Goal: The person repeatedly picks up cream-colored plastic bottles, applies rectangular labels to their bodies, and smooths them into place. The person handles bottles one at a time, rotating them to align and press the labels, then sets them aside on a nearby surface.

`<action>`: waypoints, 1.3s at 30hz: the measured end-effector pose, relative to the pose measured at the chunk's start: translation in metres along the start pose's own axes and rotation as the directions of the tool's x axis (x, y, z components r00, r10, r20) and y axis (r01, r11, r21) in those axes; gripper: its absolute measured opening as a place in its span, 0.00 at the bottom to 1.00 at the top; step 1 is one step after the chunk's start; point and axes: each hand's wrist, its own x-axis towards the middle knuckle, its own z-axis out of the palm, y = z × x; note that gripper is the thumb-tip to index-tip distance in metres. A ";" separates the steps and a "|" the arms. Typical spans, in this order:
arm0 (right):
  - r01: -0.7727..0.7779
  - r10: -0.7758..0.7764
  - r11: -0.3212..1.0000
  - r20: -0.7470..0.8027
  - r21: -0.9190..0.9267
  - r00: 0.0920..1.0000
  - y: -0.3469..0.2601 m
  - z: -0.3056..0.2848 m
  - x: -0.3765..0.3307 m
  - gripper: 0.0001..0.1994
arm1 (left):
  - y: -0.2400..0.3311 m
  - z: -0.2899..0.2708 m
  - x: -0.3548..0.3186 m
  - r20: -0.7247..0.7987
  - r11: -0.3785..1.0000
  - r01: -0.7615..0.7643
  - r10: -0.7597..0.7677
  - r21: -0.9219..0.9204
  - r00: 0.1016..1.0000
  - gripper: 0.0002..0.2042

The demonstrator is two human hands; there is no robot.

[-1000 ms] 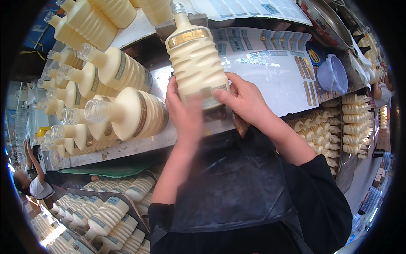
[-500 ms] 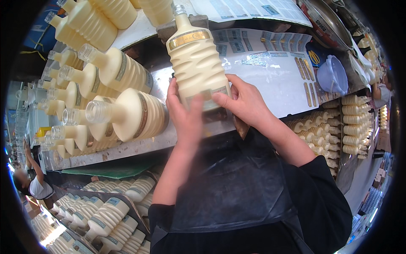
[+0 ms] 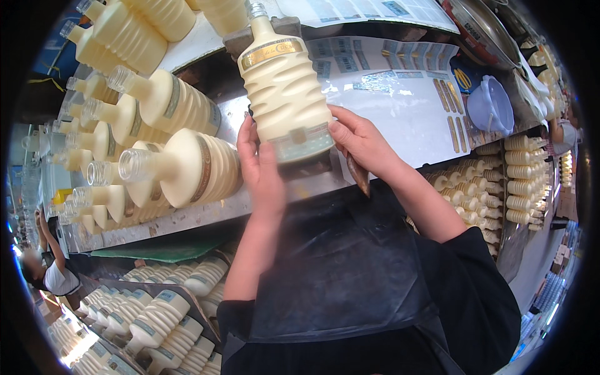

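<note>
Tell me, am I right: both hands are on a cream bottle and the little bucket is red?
Not quite: the head view shows the little bucket is pale bluish-purple, not red. The left hand and right hand are indeed on a cream bottle.

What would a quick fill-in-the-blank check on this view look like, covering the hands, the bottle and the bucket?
1. The left hand and right hand are at the ____ half of the bottle.
2. The label just below the bottle's neck is ____ in colour.
3. In the picture, the bucket stands to the ____ of the white sheet.

Missing words: lower; gold; right.
</note>
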 end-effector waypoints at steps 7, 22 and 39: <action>0.029 -0.030 1.000 -0.049 -0.005 0.998 0.000 0.009 -0.003 0.26 | -0.003 -0.002 -0.003 0.057 0.997 -0.032 0.036 -0.077 0.998 0.26; 0.033 -0.030 0.999 -0.105 0.036 0.994 0.000 0.015 -0.001 0.28 | -0.006 0.002 0.000 0.036 0.999 -0.029 0.028 0.029 0.999 0.28; -0.071 -0.113 0.816 -0.279 -0.574 0.953 -0.063 0.021 0.012 0.39 | 0.006 0.003 0.004 -0.001 0.995 0.045 -0.045 0.094 0.999 0.41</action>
